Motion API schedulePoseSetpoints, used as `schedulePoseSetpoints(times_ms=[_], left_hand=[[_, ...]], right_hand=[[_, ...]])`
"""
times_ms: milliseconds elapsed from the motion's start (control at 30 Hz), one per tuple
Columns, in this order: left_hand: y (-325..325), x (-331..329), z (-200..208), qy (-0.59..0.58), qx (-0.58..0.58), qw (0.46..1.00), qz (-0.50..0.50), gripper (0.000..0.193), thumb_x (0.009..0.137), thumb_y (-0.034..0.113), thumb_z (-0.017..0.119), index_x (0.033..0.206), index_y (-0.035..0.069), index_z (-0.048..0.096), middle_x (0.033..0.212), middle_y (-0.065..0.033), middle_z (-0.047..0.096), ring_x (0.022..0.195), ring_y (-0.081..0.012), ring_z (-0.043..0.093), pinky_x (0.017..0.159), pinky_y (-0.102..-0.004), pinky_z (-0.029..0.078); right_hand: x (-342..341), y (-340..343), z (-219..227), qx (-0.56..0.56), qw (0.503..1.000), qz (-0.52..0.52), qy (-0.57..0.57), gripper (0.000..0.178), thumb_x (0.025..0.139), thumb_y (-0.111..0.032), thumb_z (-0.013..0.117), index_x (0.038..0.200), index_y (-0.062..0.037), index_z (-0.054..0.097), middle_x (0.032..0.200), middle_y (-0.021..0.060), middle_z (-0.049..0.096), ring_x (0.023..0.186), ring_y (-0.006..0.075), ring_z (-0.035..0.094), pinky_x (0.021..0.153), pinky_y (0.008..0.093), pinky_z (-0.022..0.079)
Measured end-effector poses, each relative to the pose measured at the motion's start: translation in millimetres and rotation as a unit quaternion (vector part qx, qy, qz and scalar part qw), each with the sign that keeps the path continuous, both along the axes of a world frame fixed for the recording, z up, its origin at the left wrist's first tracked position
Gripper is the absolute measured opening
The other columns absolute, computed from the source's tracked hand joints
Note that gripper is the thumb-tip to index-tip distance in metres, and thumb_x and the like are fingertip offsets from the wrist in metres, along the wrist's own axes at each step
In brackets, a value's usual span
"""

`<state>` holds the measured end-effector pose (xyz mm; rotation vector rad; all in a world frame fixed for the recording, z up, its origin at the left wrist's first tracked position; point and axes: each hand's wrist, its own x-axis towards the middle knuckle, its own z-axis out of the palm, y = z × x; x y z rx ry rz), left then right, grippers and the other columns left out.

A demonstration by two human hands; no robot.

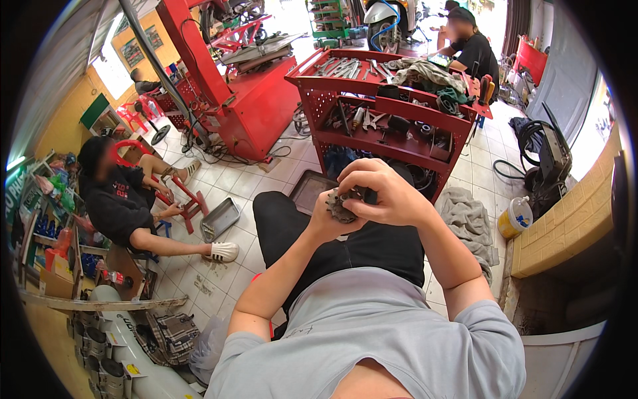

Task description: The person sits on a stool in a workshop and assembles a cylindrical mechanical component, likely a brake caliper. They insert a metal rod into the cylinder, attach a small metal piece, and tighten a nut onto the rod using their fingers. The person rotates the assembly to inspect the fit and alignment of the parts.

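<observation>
A dark metal gear [339, 209] with blunt teeth round its rim sits in front of me, above my lap. My left hand [321, 228] is closed round it from the left and below. From the right, my right hand [397, 194] has its fingers curled over and its thumb against the same gear. A dark part shows behind the right fingers, too covered to make out. The gear's underside is hidden by my left palm.
A red tool trolley [379, 90] with wrenches and rags stands ahead. Beside it lies a metal tray [311, 189]. A grey cloth [467, 223] and a yellow bucket [515, 218] are at right. A seated person [123, 193] is at left, another [480, 56] at far right.
</observation>
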<state>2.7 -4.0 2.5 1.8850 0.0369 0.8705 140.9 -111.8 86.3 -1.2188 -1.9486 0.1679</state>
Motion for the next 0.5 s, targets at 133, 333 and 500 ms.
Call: schedulePoseSetpoints(times_ms=[133,333,500], left_hand=[[0.8,-0.4,1.3,0.003,0.034,0.999,0.009,0.023,0.067,0.010,0.077,0.084,0.003,0.063,0.077,-0.0024,0.065,0.068,-0.0101,0.061,0.064,-0.0270,0.051],[-1.3,1.6,-0.3,-0.003,-0.037,0.999,0.008,0.025,0.069,0.013,0.079,0.085,0.002,0.063,0.078,-0.0024,0.066,0.070,-0.0070,0.059,0.064,-0.0257,0.051],[2.3,1.1,-7.6,0.013,-0.106,0.994,-0.014,0.026,0.069,0.012,0.081,0.085,0.003,0.063,0.078,-0.0009,0.065,0.069,-0.0066,0.059,0.063,-0.0249,0.050]], right_hand=[[-1.1,-0.2,0.1,0.003,1.000,-0.017,0.015,0.023,0.076,-0.013,0.067,0.098,-0.0059,0.066,0.101,0.0104,0.062,0.098,0.0283,0.057,0.092,0.0403,0.040],[0.8,3.2,0.3,0.021,1.000,-0.001,0.010,0.016,0.080,-0.012,0.068,0.094,-0.0046,0.065,0.098,0.0107,0.062,0.094,0.0282,0.059,0.086,0.0389,0.045],[3.3,8.1,-0.7,0.011,0.999,0.001,0.030,0.015,0.085,-0.014,0.064,0.094,-0.0030,0.065,0.096,0.0109,0.062,0.090,0.0280,0.060,0.082,0.0385,0.047]])
